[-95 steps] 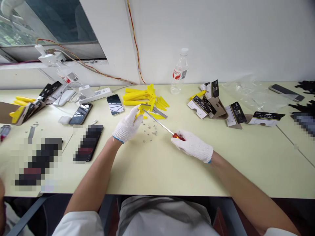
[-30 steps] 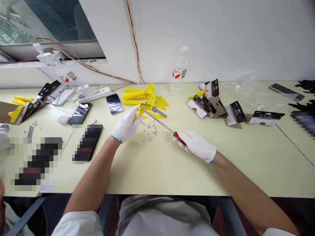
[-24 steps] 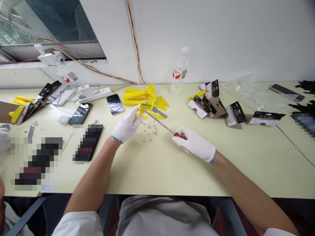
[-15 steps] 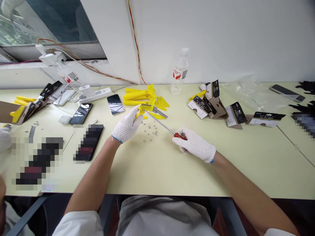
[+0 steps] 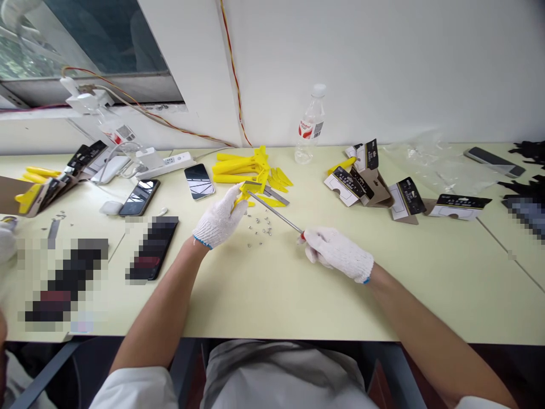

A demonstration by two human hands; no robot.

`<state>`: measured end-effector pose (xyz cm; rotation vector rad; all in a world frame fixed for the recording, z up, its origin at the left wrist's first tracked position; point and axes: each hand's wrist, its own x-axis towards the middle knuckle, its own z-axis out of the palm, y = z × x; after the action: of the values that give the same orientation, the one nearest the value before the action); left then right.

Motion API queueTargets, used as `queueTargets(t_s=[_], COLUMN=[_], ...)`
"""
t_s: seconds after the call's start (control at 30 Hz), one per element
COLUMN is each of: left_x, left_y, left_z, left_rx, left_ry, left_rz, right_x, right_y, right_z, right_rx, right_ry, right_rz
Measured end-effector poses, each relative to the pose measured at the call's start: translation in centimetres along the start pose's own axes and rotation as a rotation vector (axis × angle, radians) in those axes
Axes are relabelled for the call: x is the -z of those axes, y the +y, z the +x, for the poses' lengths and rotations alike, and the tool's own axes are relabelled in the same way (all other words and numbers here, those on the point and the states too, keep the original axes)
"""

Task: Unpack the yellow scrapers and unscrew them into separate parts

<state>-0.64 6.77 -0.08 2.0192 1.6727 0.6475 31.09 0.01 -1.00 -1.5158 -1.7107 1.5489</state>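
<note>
In a white knit glove, my left hand (image 5: 217,222) is closed around a yellow-handled scraper (image 5: 244,190), its grey blade at the head end. My right hand (image 5: 338,253), gloved too, wraps the red handle of a screwdriver (image 5: 276,215); the fingers cover most of that handle. The shaft slants up and left, and its tip meets the scraper's head. Small silver screws (image 5: 258,229) lie scattered on the table between my hands. Just beyond are a pile of yellow scraper handles (image 5: 236,165), loose yellow plates (image 5: 281,179) and flat metal blades (image 5: 277,195).
A water bottle (image 5: 310,128) stands by the wall. Opened card packages (image 5: 370,176) and a clear plastic bag (image 5: 443,165) lie to the right. Phones (image 5: 199,182), a power strip (image 5: 166,165) and cables occupy the left. A co-worker's gloved hand (image 5: 6,236) shows at the left edge.
My right hand's grip on the screwdriver has turned, so the fingers now cover more of the red handle. My left hand keeps the scraper in nearly the same place.
</note>
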Motion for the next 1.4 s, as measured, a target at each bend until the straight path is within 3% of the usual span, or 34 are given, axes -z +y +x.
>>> queueTargets(t_s=[0.1,0.33,0.53,0.67,0.87,0.97,1.03,1.17,1.4], left_x=[0.0,0.3,0.0,-0.3,-0.1,-0.4,-0.8,-1.6,-1.9], left_y=[0.0,-0.2,-0.2,0.0,1.8,2.3,2.4,1.9,1.1], left_z=[0.0,0.1,0.0,-0.1,-0.8,-1.0,-1.0,-1.0,-1.0], left_rx=[0.003,0.063,0.071,0.061,0.062,0.052,0.047,0.035,0.018], left_ry=[0.011,0.026,-0.023,-0.083,-0.137,-0.163,-0.195,-0.235,-0.226], left_rz=[-0.005,-0.096,-0.176,-0.23,-0.204,-0.135,-0.1,-0.046,-0.032], right_x=[0.2,2.6,5.3,5.6,4.1,2.4,0.8,-2.5,-4.2], right_y=[0.2,0.8,2.7,3.7,2.5,0.1,-1.9,-5.3,-6.7], right_z=[0.0,0.0,2.4,4.3,4.6,4.8,5.3,6.8,8.2], right_rx=[0.011,0.067,-0.024,-0.128,-0.099,0.094,0.246,0.377,0.418], right_ry=[0.004,0.125,0.486,0.499,0.575,0.631,0.583,0.459,0.37], right_rz=[0.053,-0.152,-0.5,-0.76,-0.966,-0.874,-0.806,-0.77,-0.734])
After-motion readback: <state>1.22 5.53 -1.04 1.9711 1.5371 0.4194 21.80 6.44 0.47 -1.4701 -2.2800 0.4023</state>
